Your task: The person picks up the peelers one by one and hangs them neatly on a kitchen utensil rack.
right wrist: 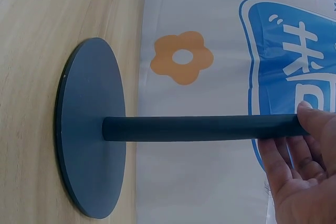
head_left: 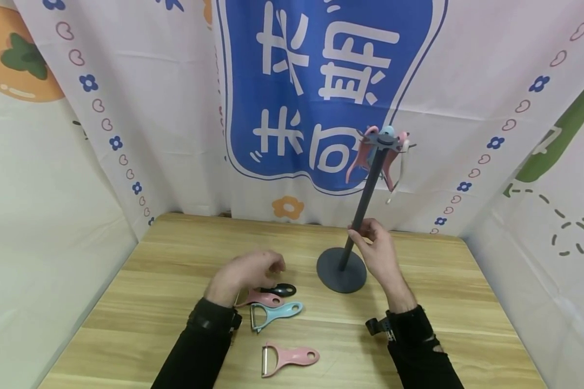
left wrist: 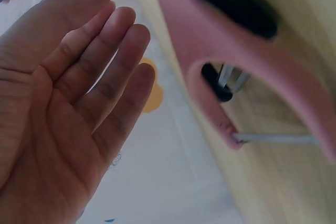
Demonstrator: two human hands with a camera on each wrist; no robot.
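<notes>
My right hand (head_left: 379, 251) pinches the dark pole (right wrist: 210, 128) of an upright stand between thumb and fingers, a little above its round base (head_left: 328, 273). Pink, blue and white peelers (head_left: 355, 162) hang from the hooks at the stand's top. Over the left group of peelers hovers my left hand (left wrist: 79, 87), palm bare and fingers loosely bent, holding nothing. Just below it lie a pink peeler (head_left: 264, 298) and a black peeler (head_left: 285, 290), the black one's blade end hidden. Beside them is a light blue peeler (head_left: 284, 310).
Closer to the front edge of the wooden table (head_left: 399, 359), another pink peeler (head_left: 297, 356) lies flat, its blade pointing left. A printed white curtain (head_left: 185, 124) with a blue panel hangs right behind the table and along both sides.
</notes>
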